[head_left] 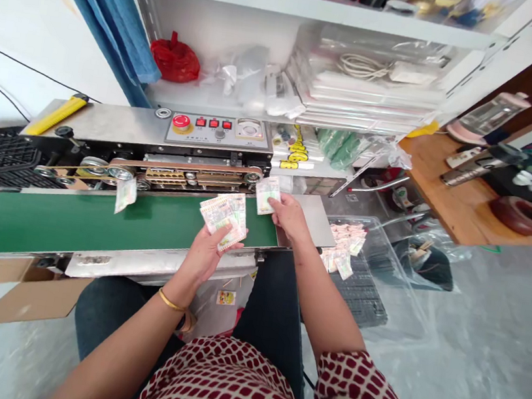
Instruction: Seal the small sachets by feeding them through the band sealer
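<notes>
My left hand (208, 251) is closed on a fanned bunch of small printed packets (226, 217) over the green belt (164, 219). To its right, my right hand (290, 216) pinches a single packet (267, 195) beside the machine's roller end. Another packet (125, 194) hangs at the sealing machine's belts (186, 168), farther left, its lower part over the green belt. The control panel (217, 130), with a red knob and red switches, is behind the belts. Many packets (346, 244) lie in a clear tray right of the machine.
A yellow cutter (59, 114) rests on the machine's top at left. Shelves (312, 9) with plastic bags stand behind. A wooden table (446, 185) with bottles is at right, a dark bin (422, 264) below it. Cardboard flaps (34, 299) lie under the belt.
</notes>
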{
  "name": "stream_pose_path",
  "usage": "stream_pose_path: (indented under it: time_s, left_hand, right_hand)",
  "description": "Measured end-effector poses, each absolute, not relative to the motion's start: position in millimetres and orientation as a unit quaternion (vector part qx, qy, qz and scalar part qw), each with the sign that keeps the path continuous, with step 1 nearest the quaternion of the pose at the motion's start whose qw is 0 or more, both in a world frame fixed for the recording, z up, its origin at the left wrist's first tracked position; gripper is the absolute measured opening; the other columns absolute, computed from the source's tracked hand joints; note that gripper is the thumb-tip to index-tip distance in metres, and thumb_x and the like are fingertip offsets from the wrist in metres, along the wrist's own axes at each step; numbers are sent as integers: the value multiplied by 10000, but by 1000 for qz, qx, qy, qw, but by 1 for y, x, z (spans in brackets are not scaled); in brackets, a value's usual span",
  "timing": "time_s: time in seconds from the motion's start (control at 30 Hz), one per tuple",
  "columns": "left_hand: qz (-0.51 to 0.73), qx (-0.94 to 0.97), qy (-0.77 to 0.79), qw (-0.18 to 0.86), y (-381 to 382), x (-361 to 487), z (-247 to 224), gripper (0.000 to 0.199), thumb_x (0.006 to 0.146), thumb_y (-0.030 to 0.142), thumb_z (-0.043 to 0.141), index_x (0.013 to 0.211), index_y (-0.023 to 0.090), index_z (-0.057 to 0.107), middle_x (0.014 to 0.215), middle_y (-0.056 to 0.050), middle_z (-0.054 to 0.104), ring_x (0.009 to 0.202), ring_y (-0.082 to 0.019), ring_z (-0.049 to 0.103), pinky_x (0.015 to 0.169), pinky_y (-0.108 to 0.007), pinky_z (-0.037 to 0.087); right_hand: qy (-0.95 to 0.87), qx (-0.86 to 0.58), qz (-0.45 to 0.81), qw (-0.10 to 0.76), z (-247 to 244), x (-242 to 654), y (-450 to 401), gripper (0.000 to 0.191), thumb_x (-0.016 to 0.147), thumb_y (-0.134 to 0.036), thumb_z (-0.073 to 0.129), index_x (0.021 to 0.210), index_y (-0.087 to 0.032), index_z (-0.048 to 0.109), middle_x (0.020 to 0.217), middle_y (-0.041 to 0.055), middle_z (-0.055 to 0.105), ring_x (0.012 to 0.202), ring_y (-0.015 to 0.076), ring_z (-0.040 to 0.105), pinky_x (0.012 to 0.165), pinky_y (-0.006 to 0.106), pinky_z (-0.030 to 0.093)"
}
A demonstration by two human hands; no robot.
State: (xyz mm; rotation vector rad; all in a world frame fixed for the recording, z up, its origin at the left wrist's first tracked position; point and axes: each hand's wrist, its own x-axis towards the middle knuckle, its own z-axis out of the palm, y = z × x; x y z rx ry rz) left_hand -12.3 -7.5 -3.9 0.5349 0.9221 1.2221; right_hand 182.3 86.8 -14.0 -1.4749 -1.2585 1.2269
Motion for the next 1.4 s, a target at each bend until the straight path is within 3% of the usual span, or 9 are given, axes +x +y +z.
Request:
stream_pose_path:
  time_s: [0.17, 0.33, 0.57, 0.67, 0.73, 0.87, 1.03, 1.2, 1.4]
  left_hand:
    - [546, 238, 398, 698, -7, -12, -2, 446, 794, 262, 756, 1217, 189, 633, 1266, -114, 680, 994, -257, 726, 651, -282, 622]
    - [547, 235, 393, 701, -6, -8, -4, 438, 755, 247, 791, 1170, 199, 659, 1214, -82, 708, 985, -214, 711, 719, -291, 623]
    - [519, 257, 401, 710, -8, -7, -5, 404, 793, 284, 766, 1167, 181, 654, 1295, -123, 666, 1063, -275, 698, 702, -306, 615]
    - [521, 260, 406, 705, -8, -10, -2, 434, 803, 298, 757, 1203, 180, 634, 1346, -143, 631, 1041, -268, 706, 663, -287, 609]
    - [530, 260, 397, 703, -9, -11, 1, 437, 825, 320, 735, 1225, 184, 620, 1352, -143, 624, 1068, -273, 695, 710, -318, 617]
    - [538, 258, 399, 697, -13, -13, 5, 425, 835, 341, 714, 1220, 185, 625, 1280, -122, 663, 1067, -286, 690, 749, -375, 625]
    - [504, 283, 453, 679, -11, -15, 5, 468, 766, 320, 778, 1196, 190, 647, 1215, -93, 692, 883, -203, 697, 561, -259, 595]
    - [530, 273, 437, 673, -5, -8, 4, 449, 715, 281, 819, 1126, 195, 660, 1056, -43, 723, 778, -143, 675, 584, -237, 580]
    - [541, 258, 428, 676, -4, 0, 7, 452, 717, 268, 816, 1133, 201, 650, 1104, -53, 723, 833, -159, 685, 613, -239, 576]
  right_hand:
    - [-603, -608, 254, 449, 5, 160, 67, 331, 890, -443, 564, 1072, -188, 670, 1083, 93, 676, 791, 176, 614, 772, 317, 501]
    - [-662, -471, 406, 418, 8, 146, 31, 292, 901, -423, 583, 1074, -226, 712, 1163, 49, 681, 1103, 206, 602, 997, 334, 454]
    - [-422, -475, 588, 500, -6, 168, 42, 413, 784, -460, 685, 1099, -195, 650, 1011, 41, 736, 756, 161, 683, 679, 280, 554]
    - [-425, -540, 551, 473, -7, 185, 60, 349, 773, -462, 674, 977, -181, 636, 706, -1, 684, 452, 100, 534, 409, 216, 369]
    - [-446, -570, 515, 459, -9, 188, 73, 293, 784, -462, 649, 876, -186, 617, 579, -33, 597, 379, 86, 424, 375, 222, 266]
    - [-528, -595, 447, 410, -11, 180, 89, 288, 830, -485, 592, 840, -199, 625, 560, -29, 547, 442, 128, 456, 479, 263, 373]
    - [-589, -624, 252, 447, 1, 166, 67, 371, 903, -503, 527, 1062, -191, 651, 1027, 80, 689, 823, 195, 625, 824, 344, 484]
    - [-619, -475, 489, 390, 5, 155, 29, 381, 914, -503, 542, 1134, -221, 676, 1122, 35, 706, 997, 182, 646, 915, 299, 486]
    - [-568, -428, 568, 415, -4, 144, 12, 347, 907, -461, 585, 1152, -231, 669, 1172, 18, 693, 1125, 191, 615, 1002, 314, 461]
